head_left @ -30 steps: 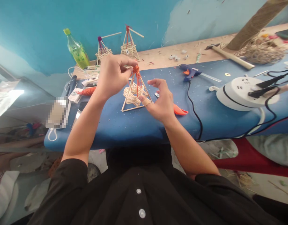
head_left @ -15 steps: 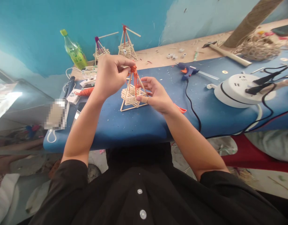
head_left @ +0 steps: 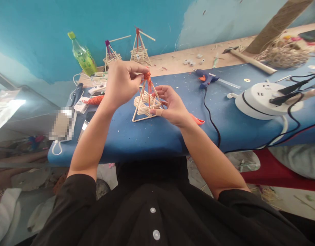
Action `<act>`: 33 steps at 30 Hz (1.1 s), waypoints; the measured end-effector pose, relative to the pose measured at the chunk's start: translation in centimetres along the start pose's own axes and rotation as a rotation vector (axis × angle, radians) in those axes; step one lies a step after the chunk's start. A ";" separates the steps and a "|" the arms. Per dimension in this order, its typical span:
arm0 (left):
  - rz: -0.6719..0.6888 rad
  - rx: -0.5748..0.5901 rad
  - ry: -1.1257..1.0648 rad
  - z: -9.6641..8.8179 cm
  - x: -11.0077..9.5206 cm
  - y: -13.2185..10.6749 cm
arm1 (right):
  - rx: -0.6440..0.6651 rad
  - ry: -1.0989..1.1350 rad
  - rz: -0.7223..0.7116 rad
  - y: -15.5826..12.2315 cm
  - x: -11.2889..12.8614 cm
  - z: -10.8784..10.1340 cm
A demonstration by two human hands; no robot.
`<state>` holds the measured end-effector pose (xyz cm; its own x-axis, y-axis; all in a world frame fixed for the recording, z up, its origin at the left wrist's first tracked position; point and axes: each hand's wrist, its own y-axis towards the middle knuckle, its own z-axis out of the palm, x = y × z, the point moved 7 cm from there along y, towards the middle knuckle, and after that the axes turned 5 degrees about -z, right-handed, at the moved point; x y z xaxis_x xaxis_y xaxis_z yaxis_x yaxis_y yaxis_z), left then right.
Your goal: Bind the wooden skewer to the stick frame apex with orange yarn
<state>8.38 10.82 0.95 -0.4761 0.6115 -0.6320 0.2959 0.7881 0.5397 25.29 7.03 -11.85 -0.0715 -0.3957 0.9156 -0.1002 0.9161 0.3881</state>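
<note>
A small pyramid of thin wooden sticks [head_left: 144,107] stands on the blue table top [head_left: 157,133], with orange thread wound round its tip and hanging down inside. My left hand [head_left: 123,83] pinches the tip where the orange thread [head_left: 147,78] is tied. My right hand [head_left: 171,106] rests against the right side of the pyramid, fingers curled around one slanted stick and the stacked sticks inside.
Two finished stick pyramids [head_left: 139,48] and a green bottle [head_left: 82,54] stand at the back by the blue wall. A blue glue gun [head_left: 205,78] with a black cord, a white socket hub [head_left: 268,100], a hammer [head_left: 249,59], an orange thread spool [head_left: 94,100] and an orange tool [head_left: 197,119] lie around.
My right hand moved in from beside the pyramid and closed its fingers on the right side. The left hand kept its pinch on the tip.
</note>
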 end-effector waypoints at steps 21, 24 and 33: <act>-0.006 -0.004 0.021 0.0 0.0 0.0 | -0.042 -0.110 -0.012 0.0 0.0 -0.1; -0.001 -0.012 0.013 0.0 0.1 0.0 | -0.074 -0.114 -0.022 0.0 0.4 -0.4; -0.023 0.004 -0.028 0.1 0.3 0.0 | -0.068 -0.190 -0.075 3.8 3.3 -2.0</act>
<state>8.31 11.00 0.66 -0.4593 0.5946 -0.6599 0.2886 0.8025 0.5222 26.68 9.37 -7.17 -0.2532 -0.4617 0.8501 -0.0455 0.8835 0.4663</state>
